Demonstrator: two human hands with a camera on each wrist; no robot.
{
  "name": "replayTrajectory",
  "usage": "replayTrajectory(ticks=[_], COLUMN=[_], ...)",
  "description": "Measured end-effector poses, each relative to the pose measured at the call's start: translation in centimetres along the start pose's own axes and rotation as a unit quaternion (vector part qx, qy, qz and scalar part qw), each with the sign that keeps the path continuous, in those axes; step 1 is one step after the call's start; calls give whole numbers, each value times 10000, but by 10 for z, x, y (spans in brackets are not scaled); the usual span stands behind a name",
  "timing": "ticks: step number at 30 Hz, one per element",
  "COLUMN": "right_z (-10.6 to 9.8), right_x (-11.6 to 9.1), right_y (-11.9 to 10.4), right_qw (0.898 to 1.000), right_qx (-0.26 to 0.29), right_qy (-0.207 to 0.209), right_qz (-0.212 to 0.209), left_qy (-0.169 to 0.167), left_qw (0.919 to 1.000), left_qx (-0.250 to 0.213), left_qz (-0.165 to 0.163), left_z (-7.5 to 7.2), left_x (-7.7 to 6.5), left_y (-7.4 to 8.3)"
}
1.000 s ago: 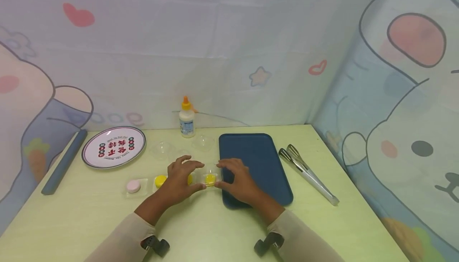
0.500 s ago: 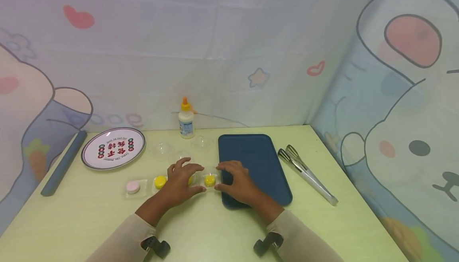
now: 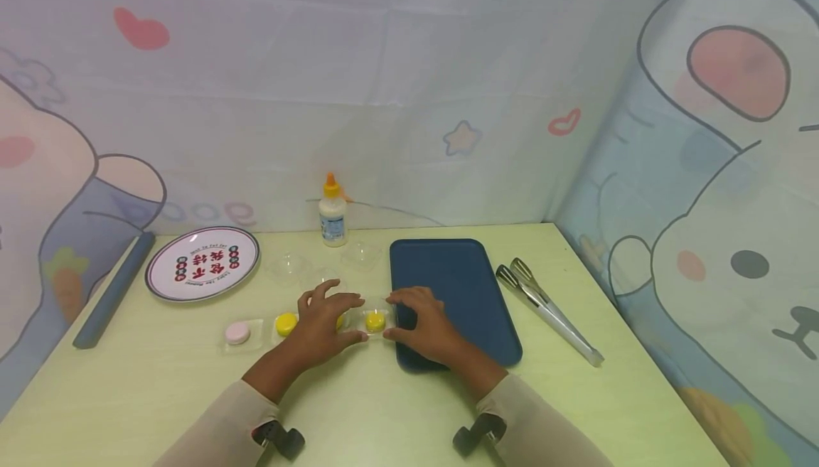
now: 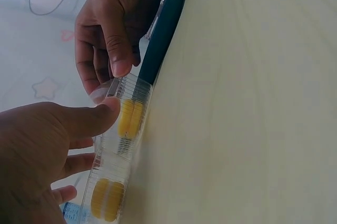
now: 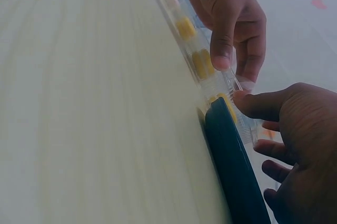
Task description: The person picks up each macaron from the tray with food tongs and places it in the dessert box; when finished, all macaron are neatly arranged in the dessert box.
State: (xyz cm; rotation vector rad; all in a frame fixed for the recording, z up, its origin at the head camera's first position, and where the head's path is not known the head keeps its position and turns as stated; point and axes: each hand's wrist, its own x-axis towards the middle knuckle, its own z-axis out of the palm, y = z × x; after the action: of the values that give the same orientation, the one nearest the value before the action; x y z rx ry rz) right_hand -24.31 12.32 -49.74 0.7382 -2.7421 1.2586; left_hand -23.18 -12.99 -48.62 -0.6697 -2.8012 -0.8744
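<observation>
A yellow macaron (image 3: 375, 321) sits in a clear plastic box between the two hands, under a clear lid (image 4: 113, 90). My left hand (image 3: 325, 325) holds the lid's left side, thumb at the near edge and fingers at the far edge. Mirroring it, my right hand (image 3: 427, 321) holds the right side, just over the tray's edge. Partly hidden by the left hand is another boxed yellow macaron (image 4: 107, 199). Further left in the row stand a yellow macaron (image 3: 286, 323) and a pink macaron (image 3: 237, 333), each on a clear base.
Clear domed lids (image 3: 290, 264) lie behind the row. A glue bottle (image 3: 333, 222) stands at the back wall. A patterned plate (image 3: 202, 263) and a grey-blue bar (image 3: 115, 289) are at left. To the right are a dark blue tray (image 3: 441, 261) and metal tongs (image 3: 550, 310).
The clear lid between my hands has come down over the yellow macaron, which shows more plainly now. Both hands have stayed almost in place.
</observation>
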Motion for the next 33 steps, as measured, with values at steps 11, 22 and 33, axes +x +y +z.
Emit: replayTrajectory(ticks=[11, 22, 33], right_z=[-1, -1, 0], right_x=[0, 0, 0], right_y=[-1, -4, -1], right_qw=[9999, 9996, 9994], right_qx=[37, 89, 9], right_qy=[-21, 30, -60], right_qz=[113, 283, 348], left_qy=[-96, -160, -154], left_qw=[9993, 9986, 9978], left_qx=[362, 496, 638], left_qz=[-44, -58, 10], left_z=[0, -2, -3], left_x=[1, 2, 2], left_y=[0, 1, -6])
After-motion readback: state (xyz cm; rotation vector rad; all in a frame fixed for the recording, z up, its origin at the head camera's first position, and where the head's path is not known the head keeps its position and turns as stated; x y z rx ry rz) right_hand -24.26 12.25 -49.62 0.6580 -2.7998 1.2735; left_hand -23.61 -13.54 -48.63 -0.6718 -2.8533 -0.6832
